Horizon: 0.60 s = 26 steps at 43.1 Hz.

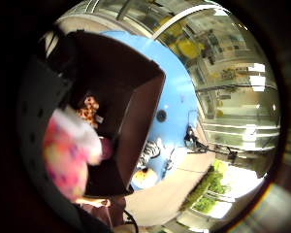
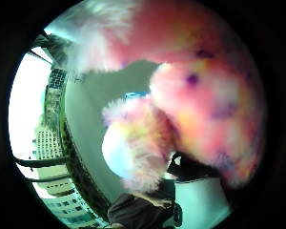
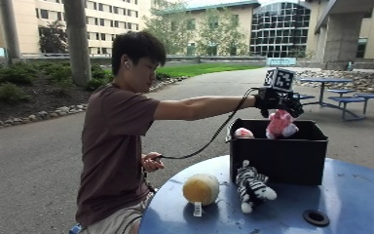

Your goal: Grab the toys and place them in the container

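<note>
The gloved right hand (image 3: pixel 279 102) gripped a fluffy pink plush toy (image 3: pixel 281 124), flecked yellow and purple, above the black container (image 3: pixel 278 156). A zebra toy (image 3: pixel 252 185) and a round yellow plush (image 3: pixel 201 189) lay on the blue table (image 3: pixel 343 195).

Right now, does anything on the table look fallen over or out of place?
Nothing looks damaged or spilled. The zebra toy leans against the black container, the round yellow toy sits beside it; both wait outside. The gloved right hand holds a pink plush toy above the container.
</note>
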Tool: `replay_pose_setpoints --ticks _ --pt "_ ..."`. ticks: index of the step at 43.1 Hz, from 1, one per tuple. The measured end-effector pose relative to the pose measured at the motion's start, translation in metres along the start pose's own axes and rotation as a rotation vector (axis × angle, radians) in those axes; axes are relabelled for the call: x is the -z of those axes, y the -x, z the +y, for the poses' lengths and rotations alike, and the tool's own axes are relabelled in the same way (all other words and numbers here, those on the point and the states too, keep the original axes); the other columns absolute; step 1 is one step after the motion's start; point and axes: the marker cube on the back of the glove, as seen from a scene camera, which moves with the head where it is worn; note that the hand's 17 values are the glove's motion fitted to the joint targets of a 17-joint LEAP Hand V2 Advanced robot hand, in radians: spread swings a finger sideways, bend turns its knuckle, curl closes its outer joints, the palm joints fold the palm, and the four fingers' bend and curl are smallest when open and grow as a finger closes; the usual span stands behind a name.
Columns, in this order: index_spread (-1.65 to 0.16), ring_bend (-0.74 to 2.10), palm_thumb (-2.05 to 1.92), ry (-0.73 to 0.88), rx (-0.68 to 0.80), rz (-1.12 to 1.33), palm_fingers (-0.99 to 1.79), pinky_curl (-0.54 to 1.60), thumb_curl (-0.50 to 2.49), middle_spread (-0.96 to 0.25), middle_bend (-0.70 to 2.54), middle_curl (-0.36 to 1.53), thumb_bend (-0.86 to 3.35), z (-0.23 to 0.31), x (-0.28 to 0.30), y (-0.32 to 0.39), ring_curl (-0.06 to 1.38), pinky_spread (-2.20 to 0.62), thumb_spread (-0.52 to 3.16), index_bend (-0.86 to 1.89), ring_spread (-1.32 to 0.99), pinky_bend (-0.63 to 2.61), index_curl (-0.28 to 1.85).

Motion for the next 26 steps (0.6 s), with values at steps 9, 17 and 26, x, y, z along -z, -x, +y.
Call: replay_pose_setpoints --ticks 9,17,26 --pt "-0.19 0.74 0.17 0.05 0.02 0.018 -0.62 0.55 0.97 -0.06 0.28 0.61 -0.06 0.002 0.002 0.01 0.53 -0.12 0.93 0.03 -0.14 1.37 0.55" --pt "-0.18 0.5 0.07 0.037 -0.02 0.007 -0.46 0.49 0.79 0.02 0.1 0.48 -0.03 0.03 0.019 -0.033 0.41 -0.02 1.13 0.02 -0.04 1.21 0.38" --pt "-0.18 0.4 0.03 0.018 -0.065 -0.016 -0.38 0.43 0.65 0.04 0.1 0.4 -0.02 0.064 0.036 -0.072 0.37 0.03 1.25 0.04 0.0 1.1 0.28"
